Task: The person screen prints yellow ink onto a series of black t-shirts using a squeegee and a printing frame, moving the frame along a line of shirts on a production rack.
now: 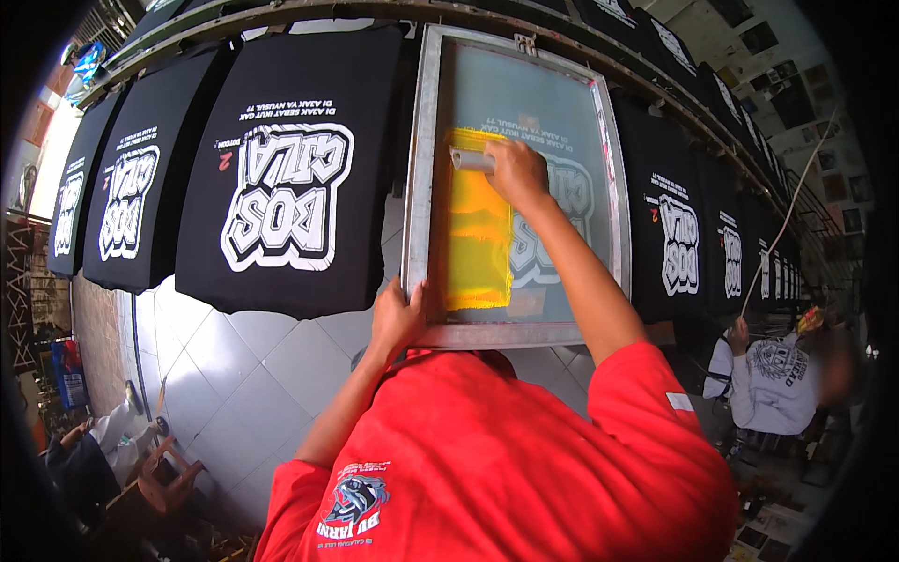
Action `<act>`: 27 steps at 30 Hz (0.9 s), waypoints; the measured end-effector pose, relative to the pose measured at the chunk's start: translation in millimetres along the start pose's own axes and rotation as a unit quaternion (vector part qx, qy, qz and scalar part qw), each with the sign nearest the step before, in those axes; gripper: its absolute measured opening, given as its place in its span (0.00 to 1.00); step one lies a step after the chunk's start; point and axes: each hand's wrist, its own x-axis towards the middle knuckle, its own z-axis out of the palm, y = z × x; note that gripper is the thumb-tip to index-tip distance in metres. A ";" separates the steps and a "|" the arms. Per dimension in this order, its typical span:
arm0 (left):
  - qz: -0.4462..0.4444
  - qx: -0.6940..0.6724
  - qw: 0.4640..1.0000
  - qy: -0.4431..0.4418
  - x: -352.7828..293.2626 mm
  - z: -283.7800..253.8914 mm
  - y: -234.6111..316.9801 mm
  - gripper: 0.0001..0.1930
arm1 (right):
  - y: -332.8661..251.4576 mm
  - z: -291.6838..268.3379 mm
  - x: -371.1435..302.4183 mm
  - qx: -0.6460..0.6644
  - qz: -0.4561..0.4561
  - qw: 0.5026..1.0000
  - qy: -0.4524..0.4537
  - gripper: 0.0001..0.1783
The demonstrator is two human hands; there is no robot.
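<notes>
A screen printing frame (619,225) with a pale metal border lies in front of me over a black shirt; the white print beneath shows faintly through its mesh. Yellow ink (479,248) covers the left part of the mesh in a long band. My right hand (518,175) is closed around a squeegee (471,160), which rests near the far end of that band. At the near left corner, my left hand (398,318) grips the frame's border, its thumb and fingers against the edge.
Black shirts with white lettering, such as the large one (281,80) on the left, hang in a row on both sides. A rail (309,13) runs behind them. A person in a grey top (770,379) is at right; a brown stool (169,475) stands on the tiled floor (239,370) at left.
</notes>
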 end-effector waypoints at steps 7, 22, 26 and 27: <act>0.043 -0.006 0.999 0.022 7.4 11.0 -18.8 0.21 | -43.1 -50.4 -74.6 0.039 0.039 0.990 -0.129 0.11; 0.025 -0.090 0.995 -0.021 -7.8 -27.1 27.6 0.17 | 173.4 -82.8 -215.9 0.674 0.467 0.545 0.173 0.33; 0.012 -0.111 0.993 -0.041 -9.3 -42.0 31.9 0.17 | 219.3 -84.4 -263.5 0.728 0.442 0.497 0.168 0.29; 0.007 -0.115 0.992 -0.047 -8.0 -44.5 30.2 0.17 | 220.9 -83.4 -269.4 0.750 0.440 0.468 0.155 0.28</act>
